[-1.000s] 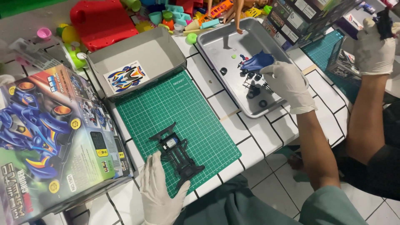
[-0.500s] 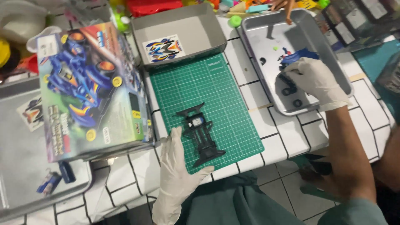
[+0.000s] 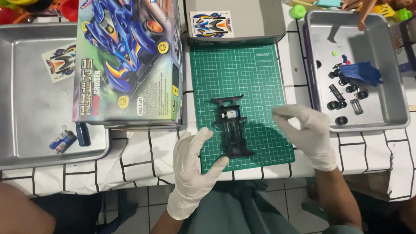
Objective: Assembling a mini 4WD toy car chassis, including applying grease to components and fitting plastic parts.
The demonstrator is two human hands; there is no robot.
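While a white cloth with a black grid covers the worktop [image 3: 143,160], a green cutting mat [image 3: 260,82] lies at its middle, its near edge close to the worktop's near edge. On the mat sits a black toy car chassis [image 3: 231,128], lengthwise from far to near, with a small motor part showing in its far half. The left hand [image 3: 193,167], in a white glove, is released with fingers spread; its thumb and forefinger lie just beside the near left end of the chassis, the thumb tip close to or touching it. The right hand [image 3: 305,130], also gloved, hovers over the mat's right edge with thumb and forefinger pinched together; whether anything small is between them cannot be told.

Left of the mat a colourful model kit box [image 3: 130,65] rests partly over a large metal tray [image 3: 26,108] that holds a sticker sheet and a few small items. Far of the mat stands a grey box lid [image 3: 264,21] with another sticker sheet inside. At the right a second metal tray [image 3: 390,86] holds black wheels, small parts and a blue body piece [image 3: 362,71]. Bare mat remains to the right of and beyond the chassis.
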